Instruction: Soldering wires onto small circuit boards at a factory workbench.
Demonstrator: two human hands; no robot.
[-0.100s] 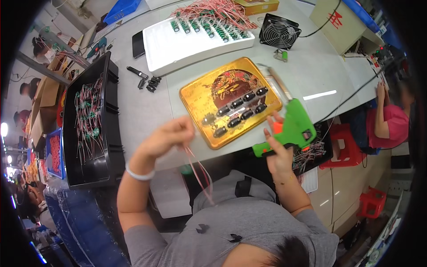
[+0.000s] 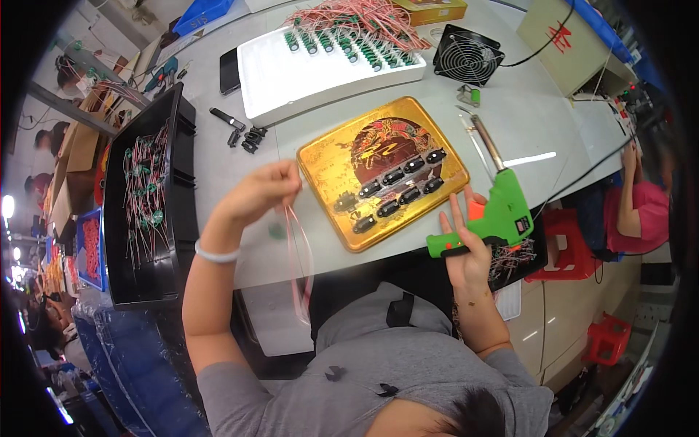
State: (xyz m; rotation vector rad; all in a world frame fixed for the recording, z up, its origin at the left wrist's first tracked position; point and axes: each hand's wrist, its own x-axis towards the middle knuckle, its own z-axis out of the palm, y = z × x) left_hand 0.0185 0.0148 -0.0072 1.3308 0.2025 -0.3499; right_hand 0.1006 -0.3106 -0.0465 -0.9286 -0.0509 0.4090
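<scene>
My left hand [image 2: 261, 194] is raised over the grey table [image 2: 524, 116], pinching a bundle of thin red and white wires [image 2: 297, 262] that hangs down toward my lap. My right hand [image 2: 467, 247] grips a green soldering gun [image 2: 495, 213] by its handle at the table's near edge, its metal tip pointing away. Between the hands lies a gold tin lid [image 2: 378, 172] holding two rows of small black parts [image 2: 399, 188].
A black crate [image 2: 145, 211] with wired components stands at the left. A white tray [image 2: 320, 65] of green coils with red wires sits at the back, beside a small black fan [image 2: 467, 54] and a cardboard box [image 2: 568, 41]. Another person in pink [image 2: 633, 204] works at the right.
My left hand has lifted slightly with the wires swinging; the right hand keeps the soldering gun in place.
</scene>
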